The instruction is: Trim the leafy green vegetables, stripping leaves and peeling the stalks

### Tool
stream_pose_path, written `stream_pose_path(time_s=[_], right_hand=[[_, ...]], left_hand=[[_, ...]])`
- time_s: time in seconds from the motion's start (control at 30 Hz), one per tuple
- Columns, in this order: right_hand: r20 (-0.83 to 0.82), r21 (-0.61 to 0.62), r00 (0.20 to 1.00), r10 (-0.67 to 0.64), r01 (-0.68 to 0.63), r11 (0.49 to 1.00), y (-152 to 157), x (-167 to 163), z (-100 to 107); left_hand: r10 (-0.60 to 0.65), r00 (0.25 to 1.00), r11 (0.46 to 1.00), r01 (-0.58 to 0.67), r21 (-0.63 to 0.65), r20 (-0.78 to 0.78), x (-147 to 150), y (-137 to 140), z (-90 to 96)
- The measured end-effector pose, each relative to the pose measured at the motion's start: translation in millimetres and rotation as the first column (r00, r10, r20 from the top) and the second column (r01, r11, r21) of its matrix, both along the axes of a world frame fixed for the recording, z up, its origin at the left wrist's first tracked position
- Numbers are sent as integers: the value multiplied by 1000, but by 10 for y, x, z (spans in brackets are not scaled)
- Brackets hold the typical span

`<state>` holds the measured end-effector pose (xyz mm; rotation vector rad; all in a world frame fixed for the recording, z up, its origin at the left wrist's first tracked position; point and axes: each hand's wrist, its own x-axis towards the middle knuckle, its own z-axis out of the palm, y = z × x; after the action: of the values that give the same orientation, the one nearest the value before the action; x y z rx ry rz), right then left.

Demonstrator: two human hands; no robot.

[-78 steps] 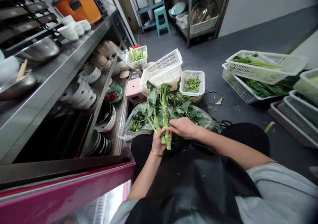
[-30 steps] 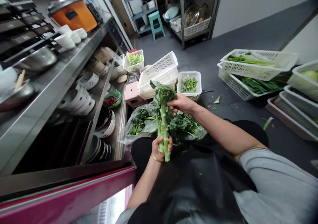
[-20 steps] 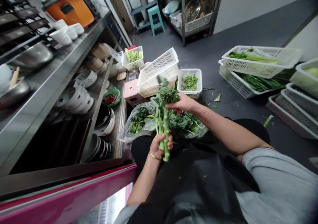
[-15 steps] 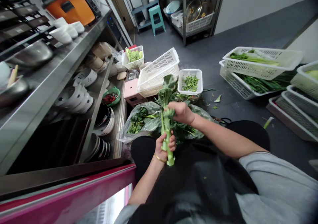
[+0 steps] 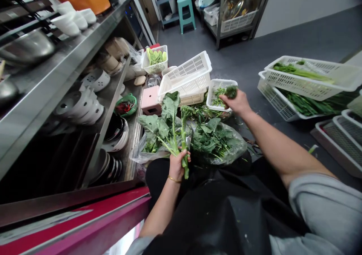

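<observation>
My left hand (image 5: 177, 165) is wrapped round the lower end of a leafy broccoli stalk (image 5: 183, 134), its broad leaves fanning up and to the left. At the right rim of a small white basket (image 5: 222, 82), my right hand (image 5: 239, 102) grips a dark green broccoli floret (image 5: 231, 92). Cut green pieces (image 5: 217, 96) lie inside that basket, partly hidden by the hand. Below it, a clear plastic bag (image 5: 239, 143) spreads open under a heap of leafy greens (image 5: 210, 138). Another clear bag (image 5: 138, 155) with greens sits left of the stalk.
Behind the bags stand a pink stool (image 5: 150, 101) and large white baskets (image 5: 195, 74). Stacked baskets of greens (image 5: 311, 92) are at the right. A steel shelf (image 5: 65, 66) with bowls runs along the left. Scissors (image 5: 256, 146) lie on the floor by my knee.
My right hand has left the stalk and moved right to the small basket with a floret in it. My left hand still holds the stalk, now lower leaves spread outward.
</observation>
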<state>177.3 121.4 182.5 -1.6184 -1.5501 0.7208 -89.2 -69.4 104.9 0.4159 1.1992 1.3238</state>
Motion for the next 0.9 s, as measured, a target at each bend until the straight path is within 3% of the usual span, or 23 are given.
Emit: stream_pose_path(time_s=[0.07,0.1,0.17,0.23,0.27,0.3,0.4,0.47,0.53,0.57,0.6,0.67,0.7,0.73,0.77,0.83,0.9], right_hand=[[110,-38,991,-73,77,996,387,91,-38],[127,-75,991,-47,57,996,471,82,-80],[30,-214,992,123,-114,970,414,-59,-196],[-186,-350,927,325,-371,860,167,-333,-320],[-292,-362,876,382,-472,804,34,-492,-374],[-363,-345,846,391,-512,786,-78,-646,-418],[-357,-292,861,361,-470,833,-251,-992,-495],[-156,-218,921,356,-384,897,-338,-1107,-512],[107,-92,906,410,-401,911,-519,-1147,-521],[216,-44,851,478,-481,876,-644,-1139,-530],[297,-29,767,569,-588,808,-773,-1107,-541],[367,-111,550,750,-775,622,-965,-972,-576],[381,-189,476,793,-800,570,-996,-880,-596],[390,-273,454,801,-774,572,-977,-785,-615],[391,-347,477,787,-716,606,-914,-702,-631],[307,-415,602,737,-611,673,-727,-622,-649],[23,-391,690,723,-659,642,-593,-691,-650]], left_hand=[[54,998,999,-54,-4,-39,36,66,-21],[73,996,997,-73,-4,-52,54,95,-34],[99,991,995,-100,-9,-87,86,140,-76],[107,982,994,-110,-9,-158,112,163,-140],[103,973,994,-106,-2,-206,124,166,-176],[94,962,996,-94,11,-255,137,164,-211],[79,935,997,-71,34,-345,190,148,-274],[81,953,996,-85,-2,-293,234,149,-261],[62,985,994,-75,-80,-158,256,171,-208],[59,995,992,-68,-105,-86,249,189,-173],[61,998,991,-63,-114,-26,226,208,-136],[58,998,994,-54,-93,39,141,237,-69],[50,998,996,-47,-75,46,90,242,-44],[35,998,997,-32,-63,45,43,239,-25],[17,999,998,-15,-58,40,8,228,-13],[3,1000,999,-2,-40,31,-2,193,-5],[-24,999,1000,25,-14,37,68,150,-8]])
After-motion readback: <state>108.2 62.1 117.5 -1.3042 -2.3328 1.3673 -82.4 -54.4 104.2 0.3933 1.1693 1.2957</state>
